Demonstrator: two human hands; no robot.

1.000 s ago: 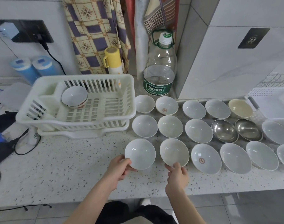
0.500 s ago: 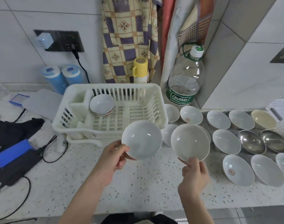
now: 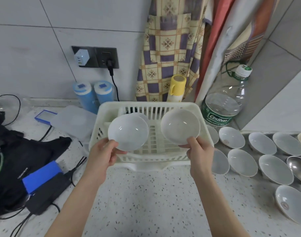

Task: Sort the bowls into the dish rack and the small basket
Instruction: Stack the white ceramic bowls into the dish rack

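My left hand [image 3: 101,155] grips a plain white ceramic bowl [image 3: 128,132] by its near rim, thumb on the inside and fingers beneath; my right hand [image 3: 200,153] grips a speckled off-white ceramic bowl [image 3: 180,126] the same way. Both bowls are held tilted toward me above the white slotted plastic dish rack [image 3: 146,156], which stands on the speckled stone counter [image 3: 146,202]. One white bowl already in the rack [image 3: 142,115] shows only as an edge behind the left-hand bowl; whether it is a single bowl or a stack cannot be told. Hazards, as I judge them: each bowl hangs from a pinch at one edge, so a slip of the thumb would drop it onto the rack or counter; the two held rims are near each other and could knock if lowered together; the left-hand bowl could strike the bowl behind it if set down blind. Count: two bowls in hand, at least one in the rack, about nine pale bowls [image 3: 231,137] visible on the counter to the right, some cut off by the frame, plus one steel bowl [image 3: 299,167]. The small basket is not in view
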